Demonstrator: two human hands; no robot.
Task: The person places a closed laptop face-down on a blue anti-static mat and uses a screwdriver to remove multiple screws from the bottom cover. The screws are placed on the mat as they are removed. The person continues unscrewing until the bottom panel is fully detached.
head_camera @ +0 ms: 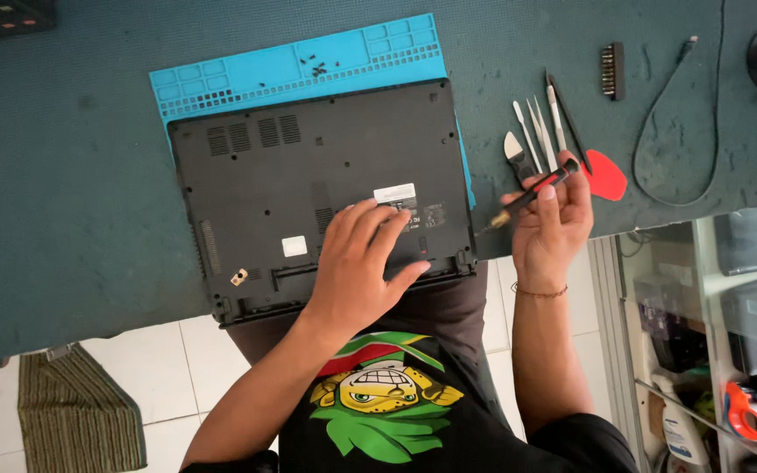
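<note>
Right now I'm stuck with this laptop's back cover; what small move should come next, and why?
Probably bring the screwdriver in the right hand down to the laptop. Its tip hangs off the edge, while the left hand lies flat on the cover.

Seen from a single head-worn camera, looking steeply down past the wearer's chest onto a dark green table (63,175). Close enough to fill the middle with an upturned black laptop (308,175) on a blue mat (221,74), tiled floor and shelving at the lower edge.
</note>
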